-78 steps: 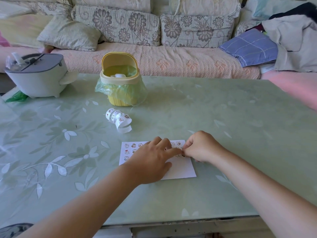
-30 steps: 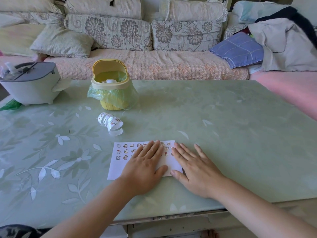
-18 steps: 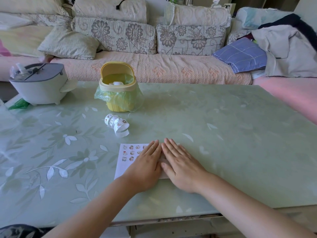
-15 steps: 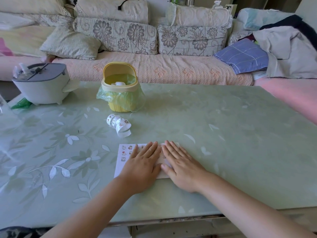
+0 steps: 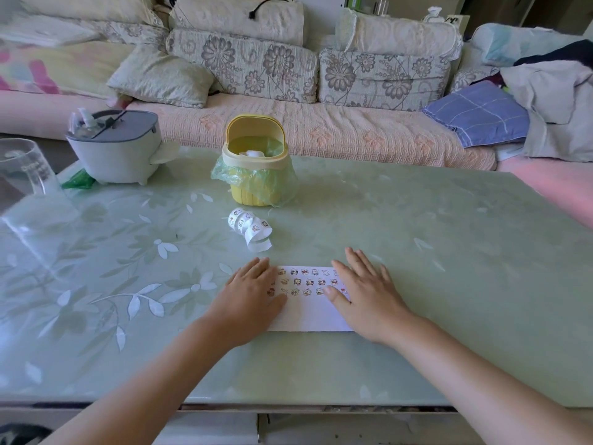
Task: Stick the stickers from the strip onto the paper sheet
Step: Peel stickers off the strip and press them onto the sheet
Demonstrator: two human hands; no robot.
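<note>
A white paper sheet (image 5: 307, 311) lies flat on the green table near its front edge, with rows of small cartoon stickers across its top half. My left hand (image 5: 248, 297) rests flat on the sheet's left end, fingers straight. My right hand (image 5: 369, 293) lies flat on the right end, fingers spread. The stickers show in the gap between the two hands. A curled white sticker strip (image 5: 249, 228) lies on the table a little beyond the sheet, touched by neither hand.
A small yellow bin (image 5: 255, 162) lined with a green bag stands behind the strip. A grey-and-white appliance (image 5: 115, 149) sits at the back left, a clear measuring cup (image 5: 22, 170) at the far left edge. A sofa with cushions runs behind the table (image 5: 417, 252).
My right hand stopped pinching at the sheet and flattened. Both hands lay side by side over the middle, then slid apart to the sheet's two ends, uncovering the stickers.
</note>
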